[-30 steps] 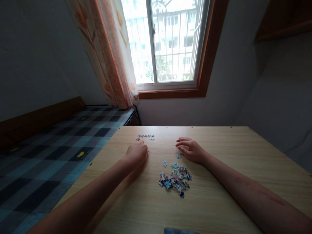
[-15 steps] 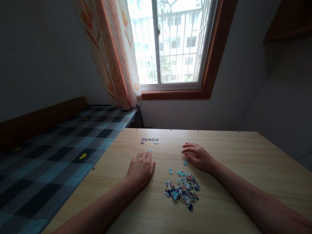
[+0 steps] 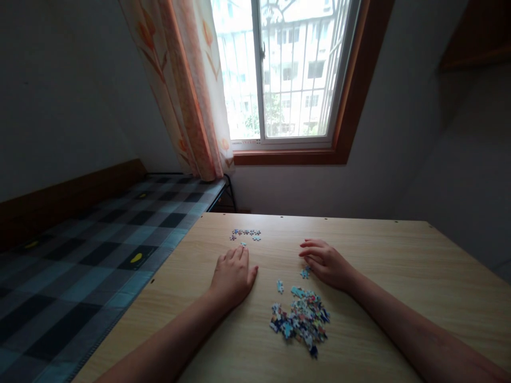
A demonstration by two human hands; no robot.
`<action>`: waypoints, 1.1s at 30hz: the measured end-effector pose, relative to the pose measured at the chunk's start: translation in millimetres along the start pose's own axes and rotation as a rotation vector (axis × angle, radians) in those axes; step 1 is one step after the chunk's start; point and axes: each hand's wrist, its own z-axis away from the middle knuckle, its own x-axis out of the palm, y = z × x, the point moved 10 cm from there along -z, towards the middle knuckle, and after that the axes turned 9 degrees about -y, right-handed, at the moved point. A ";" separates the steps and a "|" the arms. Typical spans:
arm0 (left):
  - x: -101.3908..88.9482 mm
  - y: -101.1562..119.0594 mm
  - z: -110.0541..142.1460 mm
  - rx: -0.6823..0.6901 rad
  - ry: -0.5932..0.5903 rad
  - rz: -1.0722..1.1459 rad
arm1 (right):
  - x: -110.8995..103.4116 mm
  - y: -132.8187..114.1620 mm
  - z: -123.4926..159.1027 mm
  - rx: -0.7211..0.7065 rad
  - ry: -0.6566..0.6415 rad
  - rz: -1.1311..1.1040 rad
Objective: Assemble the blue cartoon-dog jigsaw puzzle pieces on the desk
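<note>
My left hand [image 3: 233,272] lies palm down on the table, fingers stretched out, its fingertips on a small light-blue puzzle piece [image 3: 243,244]. Just beyond it is a row of joined puzzle pieces [image 3: 246,232], with a loose-looking light piece [image 3: 256,239] below its right end. My right hand [image 3: 325,260] rests on the table with its fingers apart and slightly bent, beside a blue puzzle piece [image 3: 305,273]. Nearer to me, between my forearms, lies a heap of mixed puzzle pieces [image 3: 303,319]. A single pale-blue piece [image 3: 280,286] sits at the heap's far left.
The wooden table [image 3: 371,244] reaches toward the wall under a barred window [image 3: 295,80]. Along its left side stands a bed with a checked cover [image 3: 120,255]. A flowered curtain [image 3: 195,106] hangs at the window's left.
My left hand has slid the light-blue piece slightly left and closer to the joined row. My right hand has hardly moved. The whole view has shifted slightly.
</note>
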 end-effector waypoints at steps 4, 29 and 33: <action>2.0 2.5 -10.2 -0.019 -0.033 -0.040 | 0.7 -0.2 -0.4 -0.005 -0.003 -0.006; -3.3 -32.6 -18.2 -0.178 -0.145 0.005 | 2.8 -0.7 0.4 0.004 -0.044 0.016; -1.8 -27.8 -20.7 -0.144 -0.129 0.020 | 3.1 -1.5 0.4 0.002 -0.047 0.016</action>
